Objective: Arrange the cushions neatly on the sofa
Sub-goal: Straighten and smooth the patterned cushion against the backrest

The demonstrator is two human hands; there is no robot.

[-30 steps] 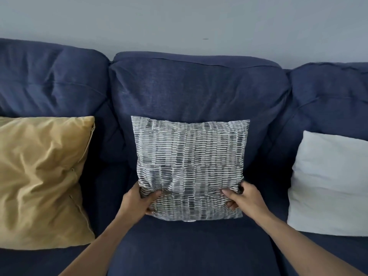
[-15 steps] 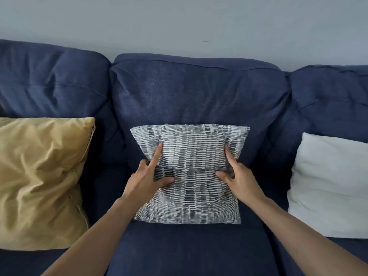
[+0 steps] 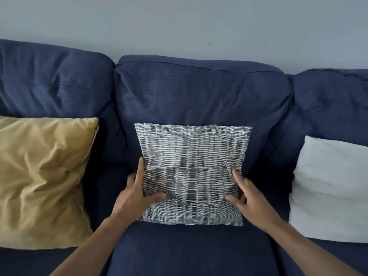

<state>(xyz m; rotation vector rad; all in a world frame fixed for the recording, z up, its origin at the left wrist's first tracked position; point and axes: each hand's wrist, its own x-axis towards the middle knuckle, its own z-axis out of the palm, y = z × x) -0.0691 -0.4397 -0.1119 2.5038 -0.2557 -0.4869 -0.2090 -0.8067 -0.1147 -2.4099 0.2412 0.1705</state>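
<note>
1. Gray cushion leans on the sofa back, mid seat.
2. L hand is on its left edge, fingers spread, thumb on the front.
3. R hand is on its right edge, fingers spread, a bit blurry.
4. Yellow cushion sits far left, white cushion far right.

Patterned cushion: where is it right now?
Head view, centre: the patterned cushion leans against the sofa middle backrest, between the mustard cushion and white cushion.

One head-worn view looks forward and down, close over the sofa.
</note>
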